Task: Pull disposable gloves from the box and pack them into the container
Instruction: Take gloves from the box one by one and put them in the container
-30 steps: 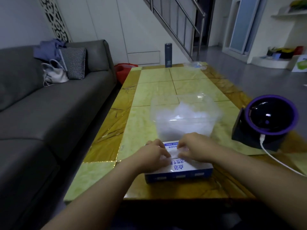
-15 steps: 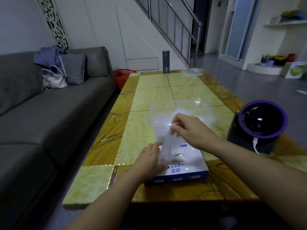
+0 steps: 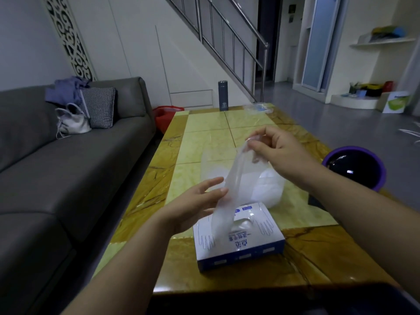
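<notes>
A blue and white glove box lies flat on the table, close to the near edge and a little right of its middle, with its oval opening facing up. A clear, thin glove hangs in a long strip above the box, its lower end over the box top beside the opening. The left hand is raised just left of that strip with a loose, unclosed grip, fingers straight and spread; its fingertips are at the glove's edge, though the film is too sheer to tell whether they touch it. Just behind the box stands the clear container, near the middle of the table, with a white heap of gloves lying in it. The right hand is lifted above the container, and its grip is closed on the upper end of the glove, pinched between thumb and fingers. At the right edge of the table sits a round black device with a purple rim. A dark flask stands upright at the far edge, and a clear plastic packet lies near the far right corner. A grey sofa runs along the table's left side, with a checked cushion and a pale bag on it.
</notes>
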`<state>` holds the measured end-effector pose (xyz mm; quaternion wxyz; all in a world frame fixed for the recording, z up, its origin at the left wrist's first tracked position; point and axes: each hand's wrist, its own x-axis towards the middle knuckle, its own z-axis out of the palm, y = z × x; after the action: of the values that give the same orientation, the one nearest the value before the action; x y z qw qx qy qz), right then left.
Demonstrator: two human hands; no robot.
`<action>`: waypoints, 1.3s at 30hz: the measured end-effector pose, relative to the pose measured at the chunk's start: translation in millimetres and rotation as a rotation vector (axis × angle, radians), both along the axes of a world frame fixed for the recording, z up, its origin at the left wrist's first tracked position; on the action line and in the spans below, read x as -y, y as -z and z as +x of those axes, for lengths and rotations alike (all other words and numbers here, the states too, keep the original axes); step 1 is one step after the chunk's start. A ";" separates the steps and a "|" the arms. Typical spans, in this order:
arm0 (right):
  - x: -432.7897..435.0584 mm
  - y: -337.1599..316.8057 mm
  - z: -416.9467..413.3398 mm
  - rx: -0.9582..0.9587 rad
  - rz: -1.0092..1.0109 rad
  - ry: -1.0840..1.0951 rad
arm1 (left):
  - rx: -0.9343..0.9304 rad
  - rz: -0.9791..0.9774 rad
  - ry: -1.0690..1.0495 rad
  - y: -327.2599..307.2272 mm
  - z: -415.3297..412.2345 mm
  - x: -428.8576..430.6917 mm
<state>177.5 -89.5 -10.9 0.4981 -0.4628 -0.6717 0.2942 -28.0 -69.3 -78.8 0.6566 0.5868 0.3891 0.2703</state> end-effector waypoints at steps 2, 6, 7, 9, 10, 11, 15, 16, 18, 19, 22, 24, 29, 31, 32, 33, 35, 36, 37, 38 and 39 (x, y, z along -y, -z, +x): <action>0.7 -1.7 -1.8 -0.001 0.014 -0.014 | 0.114 -0.004 -0.008 -5.8 7.8 -0.9; 3.0 -6.4 -0.7 -0.024 0.017 -0.007 | 0.337 -0.054 -0.059 -18.2 12.1 -1.6; 2.4 -7.1 -0.1 -0.038 0.014 0.000 | 0.332 -0.061 -0.046 -20.8 12.1 -0.8; 1.3 -8.9 0.4 -0.054 0.011 0.010 | 0.207 -0.046 0.019 -22.4 12.5 1.9; 1.3 -10.3 0.0 -0.057 0.010 0.009 | 0.087 -0.018 0.065 -20.6 12.7 2.7; 1.2 -11.5 -0.7 -0.060 0.009 0.001 | -0.028 -0.002 0.109 -18.5 13.1 3.5; 2.6 -16.7 -4.3 -0.118 -0.032 -0.104 | -0.046 -0.156 0.158 -3.7 17.6 -1.4; 2.9 -17.3 -5.0 -0.124 -0.047 -0.139 | 0.030 -0.186 0.144 -2.8 19.2 -2.5; 4.3 -16.8 -5.2 -0.113 -0.062 -0.187 | 0.166 -0.183 0.050 -5.9 23.7 -3.5; 4.6 -16.1 -4.5 -0.107 -0.067 -0.196 | 0.219 -0.148 -0.003 -8.8 25.6 -4.6; 5.6 -12.7 0.7 -0.092 -0.088 -0.155 | 0.396 -0.069 -0.130 -17.0 27.3 -7.8; 6.3 -5.4 6.3 -0.078 -0.115 -0.091 | 0.440 -0.005 -0.256 -24.5 25.3 -6.6; 7.7 26.6 18.5 -0.285 -0.443 -0.001 | 0.195 0.387 -0.400 -33.2 23.9 -0.3; 8.0 34.7 20.2 -0.394 -0.627 -0.061 | 0.132 0.436 -0.413 -34.8 24.0 -0.8; 7.9 36.5 20.5 -0.394 -0.670 -0.099 | 0.114 0.456 -0.421 -35.5 23.5 -1.7; 7.8 36.9 21.0 -0.379 -0.669 -0.126 | 0.093 0.480 -0.425 -36.3 22.8 -2.5; 7.8 32.2 20.8 -0.383 -0.574 -0.135 | 0.032 0.552 -0.413 -38.1 19.0 -4.3; 7.3 28.1 21.1 -0.384 -0.506 -0.131 | -0.004 0.575 -0.384 -38.8 16.0 -5.4; 6.9 23.2 21.6 -0.358 -0.436 -0.133 | -0.040 0.583 -0.346 -39.6 12.9 -5.8; 5.4 17.9 22.8 -0.308 -0.374 -0.146 | -0.065 0.582 -0.309 -39.8 9.8 -7.4; 3.1 13.0 24.3 -0.238 -0.329 -0.166 | -0.083 0.577 -0.275 -39.8 6.8 -9.2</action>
<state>201.8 -92.6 -24.0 0.4657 -0.4432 -0.5869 0.4922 -21.3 -60.2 -39.0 0.4041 0.7011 0.3986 0.4317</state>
